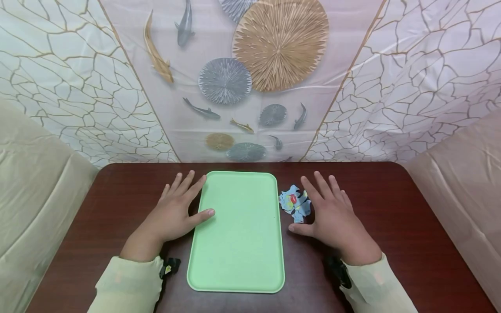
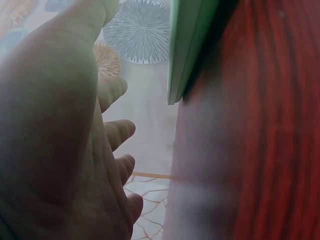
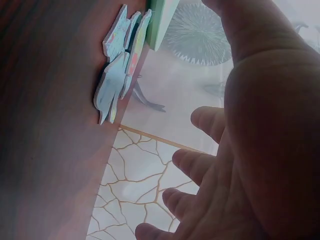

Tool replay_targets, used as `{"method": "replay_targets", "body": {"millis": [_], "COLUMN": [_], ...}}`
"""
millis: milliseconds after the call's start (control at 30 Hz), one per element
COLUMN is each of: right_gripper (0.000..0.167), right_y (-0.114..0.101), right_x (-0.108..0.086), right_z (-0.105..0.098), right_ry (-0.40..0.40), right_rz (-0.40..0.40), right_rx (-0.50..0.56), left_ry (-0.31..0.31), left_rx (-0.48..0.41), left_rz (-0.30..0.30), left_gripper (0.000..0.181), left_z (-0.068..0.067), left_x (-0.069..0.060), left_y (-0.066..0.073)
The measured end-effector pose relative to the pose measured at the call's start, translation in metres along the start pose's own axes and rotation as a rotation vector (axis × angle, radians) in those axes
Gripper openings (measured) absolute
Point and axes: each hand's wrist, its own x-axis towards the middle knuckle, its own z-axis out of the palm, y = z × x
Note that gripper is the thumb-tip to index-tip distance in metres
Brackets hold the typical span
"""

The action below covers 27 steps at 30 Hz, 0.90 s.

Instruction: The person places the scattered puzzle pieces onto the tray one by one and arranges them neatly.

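Note:
A light green tray [image 1: 238, 234] with a raised rim lies on the dark red-brown table. My left hand [image 1: 172, 217] is spread over the tray's left edge, its thumb reaching above the green surface. In the left wrist view the fingers of the left hand [image 2: 55, 125] are apart and hold nothing. To the right of the tray lies a small pile of flat, irregular light-blue pieces [image 1: 301, 208] with yellow and red marks. Beside this pile my right hand [image 1: 334, 219] is spread, holding nothing. The right wrist view shows the blue pieces [image 3: 111, 85] overlapping on the table.
The wooden table [image 1: 391, 226] has rounded back corners. Behind it hangs a printed cloth [image 1: 164, 117] with fish and round leaf shapes. Beige fabric [image 1: 35, 195] flanks the table on both sides. A dark band [image 1: 338, 269] sits at the right wrist.

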Motion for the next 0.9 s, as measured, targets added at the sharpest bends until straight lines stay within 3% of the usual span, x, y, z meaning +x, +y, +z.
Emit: {"method": "replay_targets", "body": {"millis": [267, 900], "right_gripper": [0.132, 0.119], "right_y": [0.003, 0.006], "right_x": [0.003, 0.006], "right_z": [0.004, 0.012], "right_ry": [-0.012, 0.024], "right_rz": [0.007, -0.023], "right_rx": [-0.001, 0.028], "left_ry": [-0.011, -0.054], "left_rx": [-0.058, -0.103], "left_rz": [-0.009, -0.032], "left_gripper": [0.098, 0.096], "left_z": [0.003, 0.014], "left_x": [0.001, 0.004], "left_y": [-0.003, -0.015]}}
